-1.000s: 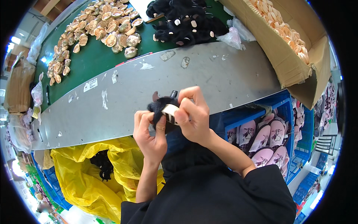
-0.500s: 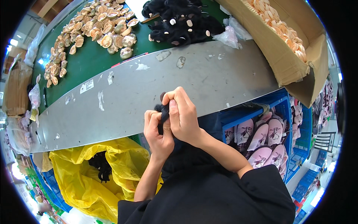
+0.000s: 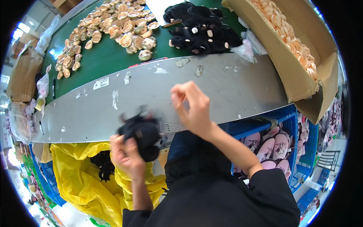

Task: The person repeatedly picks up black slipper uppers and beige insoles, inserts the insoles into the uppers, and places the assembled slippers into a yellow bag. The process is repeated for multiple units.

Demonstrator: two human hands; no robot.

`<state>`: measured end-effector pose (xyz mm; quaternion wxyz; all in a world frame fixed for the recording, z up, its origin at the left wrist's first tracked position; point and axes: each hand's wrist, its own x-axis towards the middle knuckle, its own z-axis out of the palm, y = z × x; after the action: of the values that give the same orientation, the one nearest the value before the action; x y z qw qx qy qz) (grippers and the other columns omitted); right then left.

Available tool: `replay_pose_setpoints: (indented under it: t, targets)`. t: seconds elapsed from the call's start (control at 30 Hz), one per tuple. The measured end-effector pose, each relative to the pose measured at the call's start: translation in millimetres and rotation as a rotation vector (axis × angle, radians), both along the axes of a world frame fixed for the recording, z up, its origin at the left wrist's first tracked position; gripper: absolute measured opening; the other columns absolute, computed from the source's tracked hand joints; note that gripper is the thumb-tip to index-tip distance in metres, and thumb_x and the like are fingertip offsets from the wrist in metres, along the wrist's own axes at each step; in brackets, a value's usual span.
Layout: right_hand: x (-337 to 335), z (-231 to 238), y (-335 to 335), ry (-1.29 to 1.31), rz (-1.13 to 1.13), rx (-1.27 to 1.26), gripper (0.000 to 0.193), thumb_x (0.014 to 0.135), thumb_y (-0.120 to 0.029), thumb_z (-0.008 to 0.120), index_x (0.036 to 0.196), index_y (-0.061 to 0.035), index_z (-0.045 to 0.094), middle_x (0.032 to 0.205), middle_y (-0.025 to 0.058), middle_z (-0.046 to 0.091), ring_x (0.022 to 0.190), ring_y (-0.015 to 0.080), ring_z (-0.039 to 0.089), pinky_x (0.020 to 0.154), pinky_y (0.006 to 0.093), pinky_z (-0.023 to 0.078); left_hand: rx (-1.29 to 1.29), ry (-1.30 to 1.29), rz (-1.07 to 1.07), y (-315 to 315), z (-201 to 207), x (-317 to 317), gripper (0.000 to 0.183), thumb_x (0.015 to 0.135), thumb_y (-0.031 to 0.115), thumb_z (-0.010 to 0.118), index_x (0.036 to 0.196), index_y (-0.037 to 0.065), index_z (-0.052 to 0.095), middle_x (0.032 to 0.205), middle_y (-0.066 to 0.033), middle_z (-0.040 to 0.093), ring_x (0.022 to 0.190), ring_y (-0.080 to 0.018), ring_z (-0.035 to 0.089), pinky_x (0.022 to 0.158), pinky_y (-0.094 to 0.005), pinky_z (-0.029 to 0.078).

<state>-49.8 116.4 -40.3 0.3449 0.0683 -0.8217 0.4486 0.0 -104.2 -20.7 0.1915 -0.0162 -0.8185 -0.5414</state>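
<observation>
A black fuzzy plush piece (image 3: 141, 132), blurred by motion, is gripped in my left hand (image 3: 127, 155) over the near edge of the metal table, beside the yellow bag. Its exact kind is hard to make out, and a small brownish part shows near its top. My right hand (image 3: 193, 108) is raised to the right of it, above the grey metal strip and apart from the plush piece. The thumb and fingers of that hand curl together in a pinch-like ring, with nothing visible in them.
Black plush pieces (image 3: 200, 32) and round gold-and-tan pieces (image 3: 126, 28) lie on the green table surface (image 3: 100, 56). A cardboard box (image 3: 287, 72) of peach-coloured pieces stands far right. Below are a yellow bag (image 3: 81, 178) with black pieces inside and a blue crate (image 3: 261, 123) of pink slippers.
Both hands were together on the black piece. My right hand has let go and risen slightly right; my left hand has carried the piece left and nearer me. The view has shifted.
</observation>
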Motion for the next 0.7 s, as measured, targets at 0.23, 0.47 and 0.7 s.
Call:
replay_pose_setpoints:
  t: [0.23, 0.47, 0.7]
  targets:
    - [-188.1, 20.6, -3.7, 0.041, -0.012, 0.33, 0.017, 0.094, -0.023, 0.063, 0.09, -0.0066, 0.064, 0.088, 0.0111, 0.067, 0.076, 0.0329, 0.069, 0.065, 0.046, 0.055, -0.346, 0.019, 0.873, -177.6, 28.6, 86.8, 0.015, 0.1, 0.013, 0.061, 0.105, -0.001, 0.062, 0.097, -0.0034, 0.058, 0.09, -0.0158, 0.054, 0.085, -0.0291, 0.046]
    - [-295.0, -10.0, -37.6, 0.044, 0.077, 1.053, 0.022, 0.087, -0.023, 0.067, 0.104, -0.0105, 0.069, 0.106, 0.0076, 0.07, 0.11, 0.0273, 0.063, 0.095, 0.0464, 0.044, -0.059, 0.03, 0.85, -167.6, -15.3, 111.5, 0.024, 0.094, 0.007, 0.054, 0.116, -0.001, 0.055, 0.103, -0.0069, 0.052, 0.089, -0.0155, 0.052, 0.079, -0.0285, 0.046]
    - [-252.8, 0.3, -19.5, 0.005, 0.217, 0.937, 0.023, 0.084, -0.008, 0.069, 0.106, -0.0019, 0.063, 0.109, 0.0156, 0.061, 0.103, 0.0312, 0.065, 0.08, 0.0453, 0.055, 0.09, 0.044, 0.521, -121.1, 5.1, 41.9, 0.017, 0.095, 0.005, 0.053, 0.112, 0.002, 0.053, 0.099, -0.0047, 0.051, 0.082, -0.0134, 0.048, 0.073, -0.0255, 0.042]
